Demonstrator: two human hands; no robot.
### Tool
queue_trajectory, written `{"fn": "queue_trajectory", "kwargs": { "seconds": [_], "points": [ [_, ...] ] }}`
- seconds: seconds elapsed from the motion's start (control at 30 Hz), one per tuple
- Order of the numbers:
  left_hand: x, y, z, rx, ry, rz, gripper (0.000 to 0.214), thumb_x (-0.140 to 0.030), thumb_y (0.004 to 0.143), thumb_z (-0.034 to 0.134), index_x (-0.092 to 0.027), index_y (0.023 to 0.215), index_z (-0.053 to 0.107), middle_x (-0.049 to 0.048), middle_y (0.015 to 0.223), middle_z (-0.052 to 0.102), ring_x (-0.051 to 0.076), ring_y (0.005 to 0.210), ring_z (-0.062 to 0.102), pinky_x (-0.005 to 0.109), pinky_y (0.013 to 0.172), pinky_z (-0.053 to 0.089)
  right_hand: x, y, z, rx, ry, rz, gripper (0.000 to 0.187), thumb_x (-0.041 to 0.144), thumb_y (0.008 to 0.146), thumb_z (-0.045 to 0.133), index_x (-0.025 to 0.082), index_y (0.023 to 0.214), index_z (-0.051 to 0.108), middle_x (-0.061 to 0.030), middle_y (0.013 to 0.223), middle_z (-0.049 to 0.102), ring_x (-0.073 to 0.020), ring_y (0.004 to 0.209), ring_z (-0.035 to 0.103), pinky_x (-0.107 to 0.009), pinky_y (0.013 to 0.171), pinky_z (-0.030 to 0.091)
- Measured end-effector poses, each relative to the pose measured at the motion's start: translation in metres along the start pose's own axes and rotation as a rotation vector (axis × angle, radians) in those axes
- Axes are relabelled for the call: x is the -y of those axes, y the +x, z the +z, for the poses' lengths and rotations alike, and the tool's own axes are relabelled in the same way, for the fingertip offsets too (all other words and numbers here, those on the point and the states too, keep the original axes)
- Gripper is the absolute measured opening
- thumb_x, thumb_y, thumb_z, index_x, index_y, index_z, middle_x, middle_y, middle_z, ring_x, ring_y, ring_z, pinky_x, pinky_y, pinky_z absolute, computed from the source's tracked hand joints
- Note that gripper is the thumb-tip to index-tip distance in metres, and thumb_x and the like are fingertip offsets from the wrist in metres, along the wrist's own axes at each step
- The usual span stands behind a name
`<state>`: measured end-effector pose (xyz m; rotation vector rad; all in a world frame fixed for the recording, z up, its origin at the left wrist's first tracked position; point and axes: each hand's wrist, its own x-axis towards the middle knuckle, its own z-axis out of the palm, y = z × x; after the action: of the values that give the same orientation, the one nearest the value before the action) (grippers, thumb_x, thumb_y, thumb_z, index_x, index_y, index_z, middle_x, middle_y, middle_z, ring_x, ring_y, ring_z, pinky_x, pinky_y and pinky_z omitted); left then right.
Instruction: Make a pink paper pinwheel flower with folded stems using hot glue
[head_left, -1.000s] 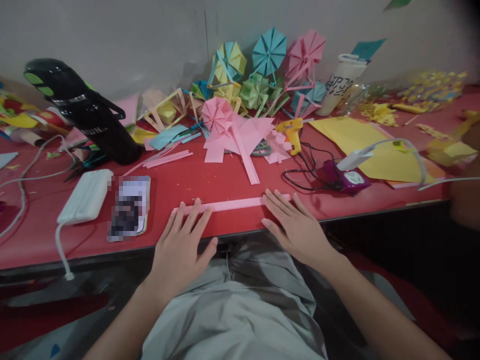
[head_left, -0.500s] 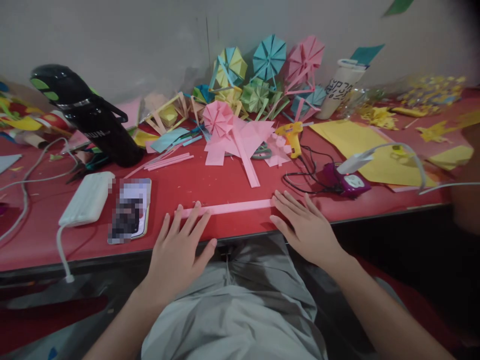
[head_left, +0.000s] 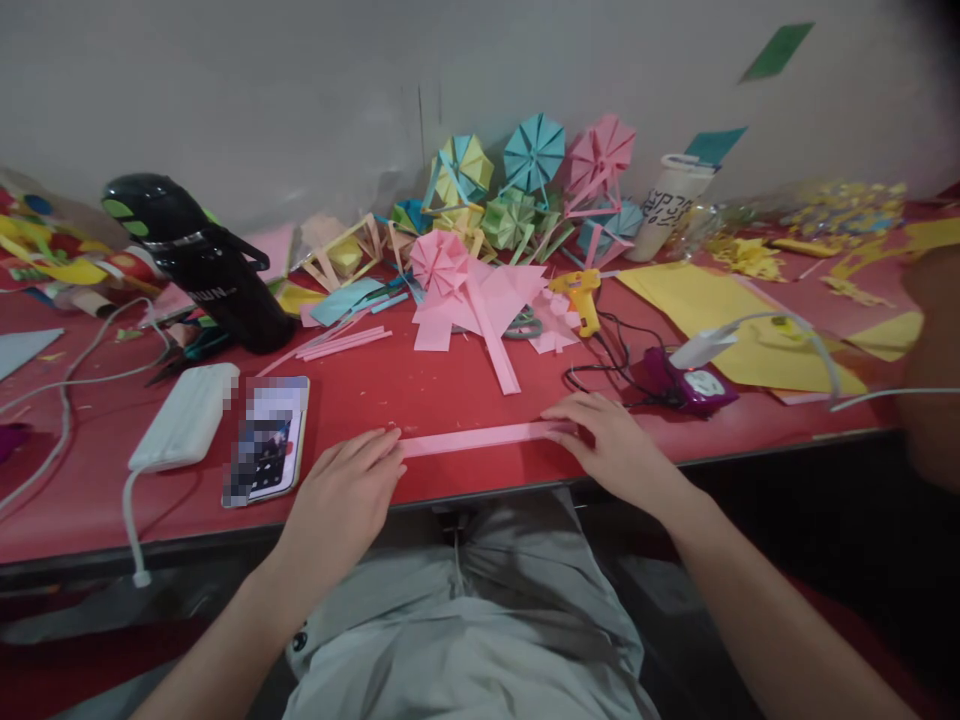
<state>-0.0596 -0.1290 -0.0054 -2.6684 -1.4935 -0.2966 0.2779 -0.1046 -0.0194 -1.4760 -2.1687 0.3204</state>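
A long, narrow pink paper strip (head_left: 472,438) lies across the red table near its front edge. At its left end is my left hand (head_left: 349,490), its fingers drawn together and closed on the strip; part of the thumb is hidden. My right hand (head_left: 619,450) curls over the right end, thumb and fingertips meeting around the paper. Beyond the strip rests a pink paper flower (head_left: 439,264) with a folded pink stem (head_left: 495,345) pointing toward me.
A yellow glue gun (head_left: 579,295) sits behind, its black cord near a purple power socket (head_left: 690,385). Left are a phone (head_left: 274,440), a white power bank (head_left: 184,415) and a black bottle (head_left: 210,270). Several folded paper flowers (head_left: 534,152) line the wall; yellow sheets (head_left: 675,300) lie right.
My spread fingers have come together at both ends of the strip. The right hand has gone from lying flat to a pinch. The camera view has tilted up slightly.
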Motion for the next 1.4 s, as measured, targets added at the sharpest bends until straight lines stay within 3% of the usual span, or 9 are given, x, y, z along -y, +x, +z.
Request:
{"fn": "queue_trajectory", "kwargs": {
  "seconds": [0.17,0.4,0.5,0.6,0.7,0.83,0.97,1.2,1.4],
  "points": [
    [0.005,0.023,-0.015,0.161,-0.184,-0.084,0.026,-0.021,0.098,0.045,-0.02,0.093,0.07,0.0068,0.105,0.075,0.026,0.097,0.069,0.043,0.085,0.052,-0.008,0.039,-0.016,0.118,0.415,0.055,0.018,0.036,0.087,0.068,0.02,0.095,0.071,-0.0072,0.095,0.072,-0.021,0.087,0.069,-0.038,0.083,0.057],
    [0.005,0.056,-0.019,0.342,-0.69,-0.292,0.012,-0.032,0.086,0.064,-0.024,0.094,0.062,0.0,0.089,0.071,0.019,0.08,0.067,0.031,0.072,0.053,-0.009,0.139,0.02,-0.239,0.995,0.234,0.051,0.032,0.063,0.086,0.022,0.107,0.063,0.0003,0.083,0.065,-0.0172,0.078,0.066,-0.039,0.081,0.06],
    [0.009,0.071,-0.013,0.293,-0.658,-0.157,0.028,-0.032,0.083,0.069,-0.024,0.109,0.064,0.0052,0.115,0.07,0.023,0.101,0.067,0.037,0.091,0.054,-0.001,0.178,0.045,-0.115,0.954,0.24,0.045,0.026,0.065,0.085,0.021,0.104,0.061,0.0004,0.077,0.065,-0.0162,0.074,0.065,-0.038,0.079,0.06],
    [0.018,0.086,-0.007,0.272,-0.573,-0.03,0.074,-0.04,0.075,0.078,-0.026,0.143,0.052,0.011,0.161,0.039,0.034,0.148,0.037,0.052,0.121,0.032,0.006,0.204,0.065,-0.112,0.864,0.262,0.036,0.017,0.066,0.083,0.019,0.094,0.061,-0.0021,0.08,0.066,-0.0162,0.073,0.065,-0.037,0.076,0.06],
    [0.026,0.102,0.0,0.277,-0.55,-0.008,0.079,-0.052,0.075,0.078,-0.026,0.145,0.053,0.0119,0.166,0.031,0.037,0.153,0.027,0.055,0.124,0.025,0.009,0.218,0.077,-0.12,0.739,0.211,0.025,0.012,0.07,0.077,0.015,0.091,0.065,-0.0082,0.089,0.07,-0.0193,0.082,0.068,-0.039,0.08,0.06],
    [0.025,0.126,0.01,0.121,-0.616,-0.053,0.034,-0.046,0.085,0.066,-0.019,0.105,0.072,0.0131,0.125,0.067,0.029,0.114,0.065,0.044,0.103,0.049,0.009,0.223,0.081,-0.09,0.62,0.147,0.027,0.018,0.074,0.078,0.013,0.099,0.071,-0.0146,0.102,0.074,-0.0245,0.093,0.072,-0.042,0.085,0.06],
    [0.019,0.147,0.013,0.131,-0.53,-0.217,0.013,-0.031,0.079,0.068,-0.021,0.075,0.061,0.0075,0.084,0.07,0.025,0.083,0.066,0.038,0.074,0.049,0.016,0.209,0.073,-0.082,0.49,0.126,0.027,0.017,0.08,0.073,0.012,0.107,0.072,-0.0174,0.119,0.073,-0.023,0.093,0.073,-0.039,0.089,0.058],
    [0.021,0.149,0.023,0.069,-0.591,-0.324,0.011,-0.023,0.075,0.067,-0.022,0.078,0.057,0.0064,0.086,0.07,0.023,0.083,0.065,0.034,0.073,0.047,-0.018,0.139,0.008,-0.189,0.056,0.246,0.017,0.027,0.084,0.064,0.021,0.068,0.062,-0.0092,0.076,0.07,-0.0281,0.084,0.069,-0.043,0.08,0.052],
    [0.02,0.144,0.03,-0.001,-0.71,-0.37,0.014,-0.018,0.073,0.064,-0.022,0.084,0.056,0.0024,0.08,0.067,0.019,0.078,0.064,0.032,0.072,0.045,-0.077,0.108,-0.031,-0.312,-0.12,0.587,0.026,0.046,0.079,0.065,0.024,0.089,0.055,-0.0169,0.108,0.062,-0.0463,0.12,0.056,-0.066,0.098,0.042]
  ]
}}
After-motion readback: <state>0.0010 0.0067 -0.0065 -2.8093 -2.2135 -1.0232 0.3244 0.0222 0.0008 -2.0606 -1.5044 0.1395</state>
